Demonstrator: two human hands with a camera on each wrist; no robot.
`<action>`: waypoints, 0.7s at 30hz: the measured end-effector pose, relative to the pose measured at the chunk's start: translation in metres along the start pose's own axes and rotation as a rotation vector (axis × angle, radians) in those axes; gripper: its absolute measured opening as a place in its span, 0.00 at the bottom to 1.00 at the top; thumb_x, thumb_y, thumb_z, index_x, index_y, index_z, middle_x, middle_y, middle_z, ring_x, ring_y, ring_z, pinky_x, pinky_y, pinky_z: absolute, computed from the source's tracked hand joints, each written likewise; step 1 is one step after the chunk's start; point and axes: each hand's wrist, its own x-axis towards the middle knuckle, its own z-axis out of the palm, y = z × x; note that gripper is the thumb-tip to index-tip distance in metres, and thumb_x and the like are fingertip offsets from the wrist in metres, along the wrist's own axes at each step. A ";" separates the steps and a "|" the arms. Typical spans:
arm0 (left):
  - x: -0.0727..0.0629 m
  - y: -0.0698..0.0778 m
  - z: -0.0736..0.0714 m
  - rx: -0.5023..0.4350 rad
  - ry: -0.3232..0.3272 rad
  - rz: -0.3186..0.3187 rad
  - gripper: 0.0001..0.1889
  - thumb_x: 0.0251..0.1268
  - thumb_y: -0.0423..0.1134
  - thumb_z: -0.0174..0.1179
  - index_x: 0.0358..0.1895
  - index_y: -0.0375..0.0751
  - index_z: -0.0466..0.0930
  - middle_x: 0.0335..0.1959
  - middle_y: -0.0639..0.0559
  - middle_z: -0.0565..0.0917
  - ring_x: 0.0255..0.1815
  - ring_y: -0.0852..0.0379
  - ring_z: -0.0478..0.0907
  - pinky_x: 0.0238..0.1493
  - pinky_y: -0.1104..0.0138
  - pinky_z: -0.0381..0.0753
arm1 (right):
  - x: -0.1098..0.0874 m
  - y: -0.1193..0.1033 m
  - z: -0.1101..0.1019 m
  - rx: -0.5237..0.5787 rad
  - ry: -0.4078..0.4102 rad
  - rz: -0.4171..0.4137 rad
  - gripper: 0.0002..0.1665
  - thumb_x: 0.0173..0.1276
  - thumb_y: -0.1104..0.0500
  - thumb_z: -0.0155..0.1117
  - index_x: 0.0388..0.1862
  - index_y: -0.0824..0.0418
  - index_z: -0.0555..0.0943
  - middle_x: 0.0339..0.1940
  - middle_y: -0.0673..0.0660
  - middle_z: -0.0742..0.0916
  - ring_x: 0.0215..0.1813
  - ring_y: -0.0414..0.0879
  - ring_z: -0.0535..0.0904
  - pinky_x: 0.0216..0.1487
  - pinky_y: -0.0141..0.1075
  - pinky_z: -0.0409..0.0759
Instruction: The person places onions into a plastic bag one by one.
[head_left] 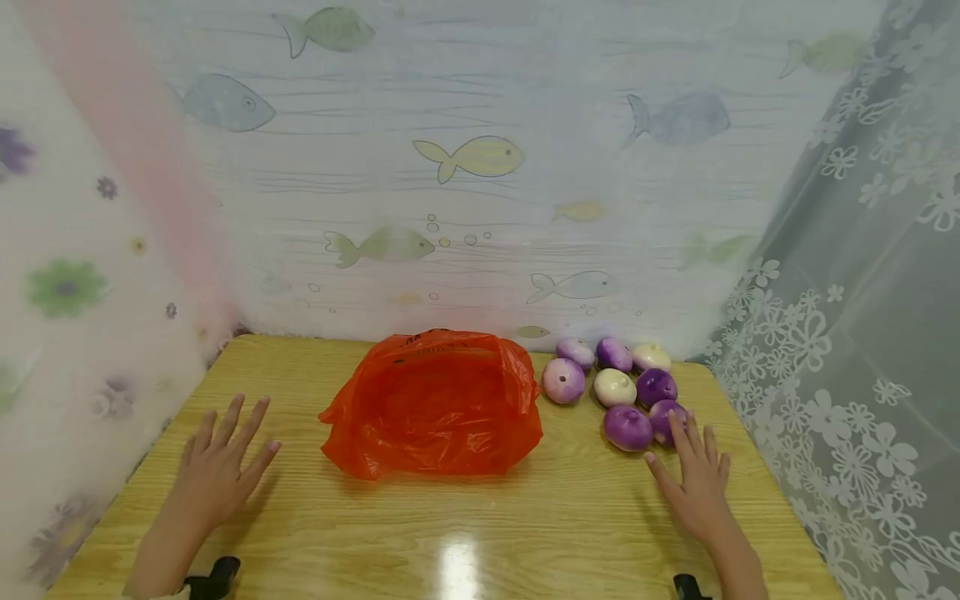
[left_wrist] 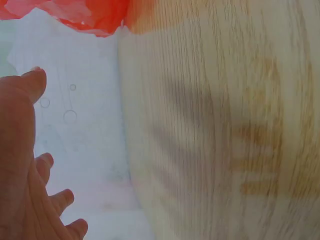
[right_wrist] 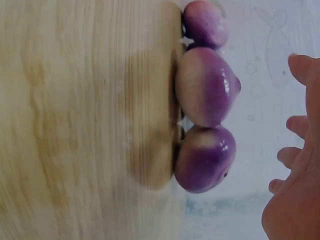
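A red plastic bag (head_left: 435, 417) sits on the wooden table, its mouth facing the near side. To its right lies a group of several purple and white round vegetables that look like onions (head_left: 627, 427). In the head view my left hand (head_left: 217, 467) hovers left of the bag with fingers spread, holding nothing. My right hand (head_left: 696, 487) is over the table by the nearest onions, fingers spread; one fingertip overlaps an onion (head_left: 666, 422), and the right wrist view shows a gap between fingers and the onions (right_wrist: 205, 159).
The wooden table (head_left: 420, 533) has a curtain (head_left: 480, 208) with fish prints behind it. A flowered sheet (head_left: 90, 333) hangs on the left and a lace curtain (head_left: 847, 400) on the right. Dark wrist straps (head_left: 214, 578) show at the near edge.
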 end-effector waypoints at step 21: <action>0.007 0.047 0.014 -0.495 0.030 0.003 0.35 0.83 0.42 0.47 0.82 0.36 0.43 0.74 0.27 0.60 0.65 0.31 0.68 0.60 0.45 0.73 | -0.006 -0.023 0.023 0.463 0.118 0.273 0.32 0.78 0.61 0.57 0.75 0.71 0.63 0.74 0.72 0.68 0.73 0.65 0.62 0.73 0.65 0.61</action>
